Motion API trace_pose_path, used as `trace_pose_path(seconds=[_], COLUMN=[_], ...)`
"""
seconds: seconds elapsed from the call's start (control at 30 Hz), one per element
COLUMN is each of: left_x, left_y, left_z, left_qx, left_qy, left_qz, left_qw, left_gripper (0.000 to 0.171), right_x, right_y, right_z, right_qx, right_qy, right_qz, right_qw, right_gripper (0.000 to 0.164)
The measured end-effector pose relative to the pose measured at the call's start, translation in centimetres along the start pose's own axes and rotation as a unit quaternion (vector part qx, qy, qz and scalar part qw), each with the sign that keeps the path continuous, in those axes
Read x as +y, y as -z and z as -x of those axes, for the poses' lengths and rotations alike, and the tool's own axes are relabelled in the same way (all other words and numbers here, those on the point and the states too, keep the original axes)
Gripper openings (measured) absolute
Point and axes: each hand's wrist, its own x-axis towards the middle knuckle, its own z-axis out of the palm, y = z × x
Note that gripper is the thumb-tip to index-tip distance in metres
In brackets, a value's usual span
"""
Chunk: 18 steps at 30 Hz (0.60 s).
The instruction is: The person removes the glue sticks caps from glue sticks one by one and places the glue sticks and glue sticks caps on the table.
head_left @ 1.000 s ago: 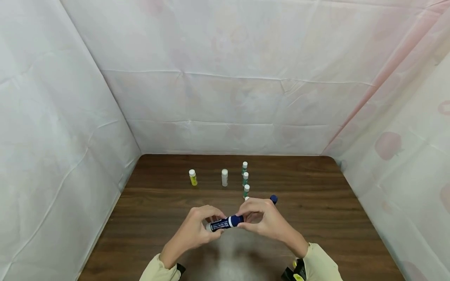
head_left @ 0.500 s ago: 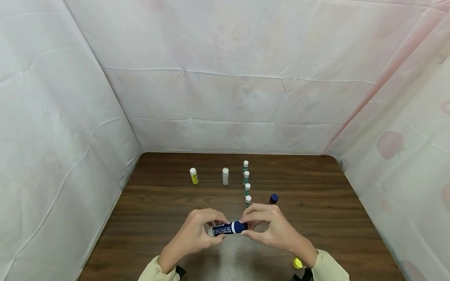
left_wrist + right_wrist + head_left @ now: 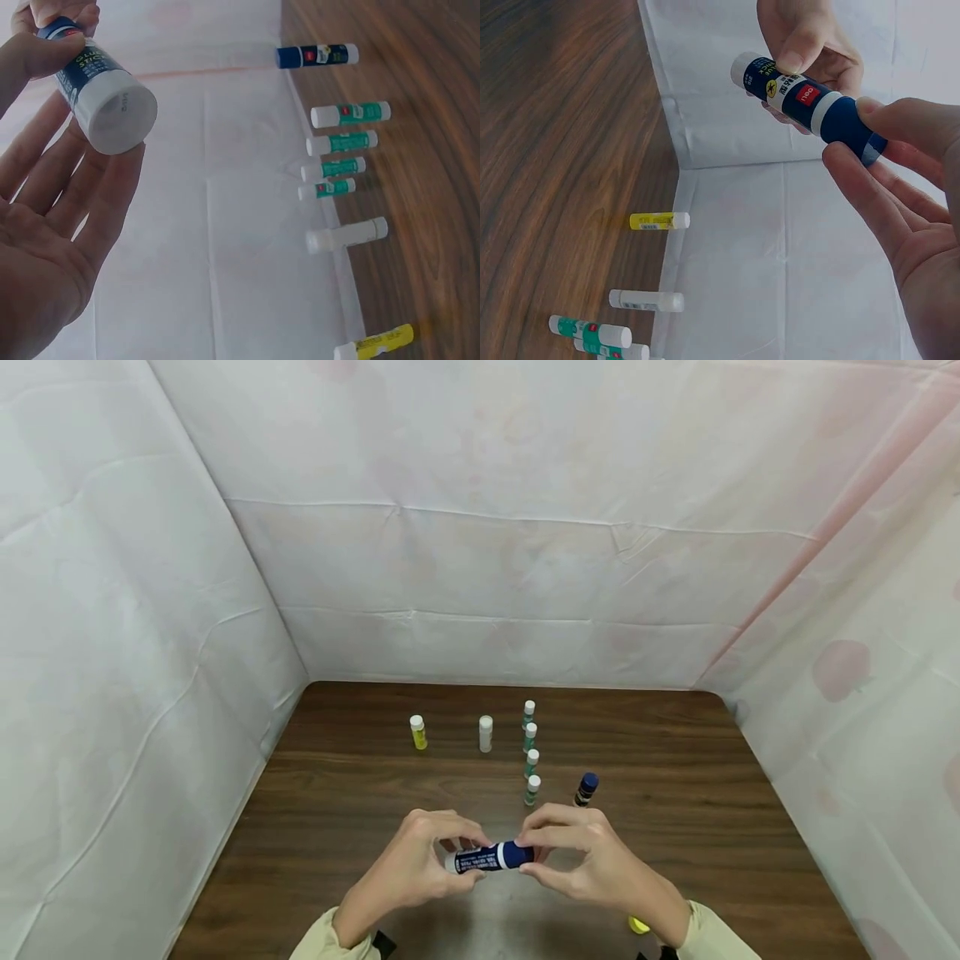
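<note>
A dark blue glue stick (image 3: 480, 858) is held roughly level above the near part of the table, between both hands. My left hand (image 3: 426, 862) grips its labelled body near the white base (image 3: 118, 112), between thumb and fingers. At the other end, my right hand (image 3: 592, 860) pinches the blue cap (image 3: 847, 126) with thumb and fingertips. The cap sits against the white collar (image 3: 825, 111) of the stick. Just beyond the right hand stands a second blue glue stick (image 3: 587, 788).
Several green glue sticks (image 3: 532, 763) with white caps stand in a line running away from me. Left of them stand a white glue stick (image 3: 485, 734) and a yellow one (image 3: 418, 732). A small yellow thing (image 3: 638, 925) shows beside the right wrist. Cloth walls (image 3: 480, 568) border the table.
Both hands have lowered a little toward me with the glue stick, the right one also shifting right. The nearest green glue stick and the second blue one now show more fully.
</note>
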Motion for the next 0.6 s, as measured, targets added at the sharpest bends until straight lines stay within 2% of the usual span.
trace_pose_path(seconds=[0.1,0.17,0.27,0.4,0.53,0.6], left_x=[0.2,0.3,0.6,0.8,0.9,0.9], left_y=[-0.1,-0.3,-0.8,-1.7,-2.1,-2.1], left_z=[0.0,-0.1,-0.1,-0.1,-0.1,-0.1], left_qx=[0.005,0.020,0.058,0.088,0.085,0.085], left_qy=[-0.002,-0.005,-0.023,-0.045,-0.064,-0.071], left_qz=[0.003,-0.002,-0.034,-0.081,-0.110,-0.125], left_qw=[1.0000,0.9998,0.9975,0.9918,0.9882,0.9861], left_gripper=[0.028,0.028,0.031,0.034,0.035,0.035], right_x=[-1.1,-1.9,-2.7,-1.5,-0.1,0.0], right_y=[0.3,0.6,0.7,0.3,-0.2,-0.3], right_z=[-0.9,-1.5,-1.9,-0.8,0.4,0.5], right_qx=[0.004,0.009,0.019,0.037,0.054,0.052], right_qy=[0.000,-0.023,-0.066,-0.088,-0.090,-0.098], right_qz=[0.001,-0.005,-0.022,-0.021,-0.013,-0.017], right_qw=[1.000,1.000,0.997,0.995,0.994,0.994], right_gripper=[0.029,0.030,0.031,0.030,0.031,0.031])
